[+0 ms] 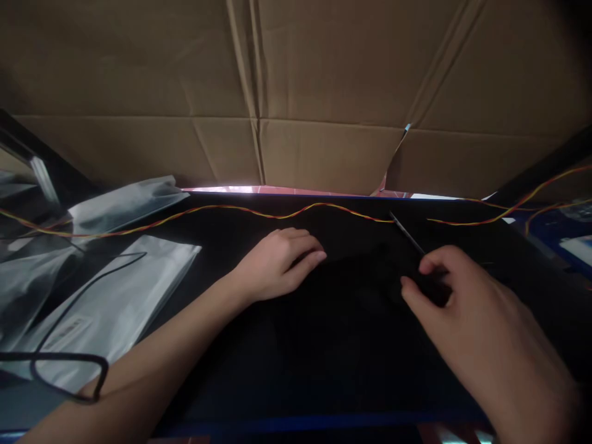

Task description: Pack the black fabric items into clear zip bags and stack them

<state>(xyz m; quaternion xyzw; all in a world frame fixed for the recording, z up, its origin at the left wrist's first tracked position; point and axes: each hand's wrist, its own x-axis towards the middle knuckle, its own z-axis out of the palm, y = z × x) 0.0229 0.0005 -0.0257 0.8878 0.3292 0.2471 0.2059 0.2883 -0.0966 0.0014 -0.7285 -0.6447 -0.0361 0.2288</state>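
Note:
My left hand (283,262) rests over the black work surface (296,357), its fingers loosely bent and a gap showing between thumb and index finger; nothing is seen in it. In my right hand (467,314) is a thin-bladed tool (407,231) with a dark grip that blends into the surface, so its kind is unclear. The blade points away and to the left. Its tip lies by the end of a twisted red and yellow wire (277,216), which runs off to the left. A second length of twisted wire (490,222) begins just right of the blade, apart from the first.
Brown cardboard (324,74) stands upright behind the surface. On the left lie a labelled translucent plastic bag (139,277), another rolled bag (124,203) and a black cable (60,357) that loops over my left forearm. Dark frame bars flank both sides. Blue-edged items (559,228) sit far right.

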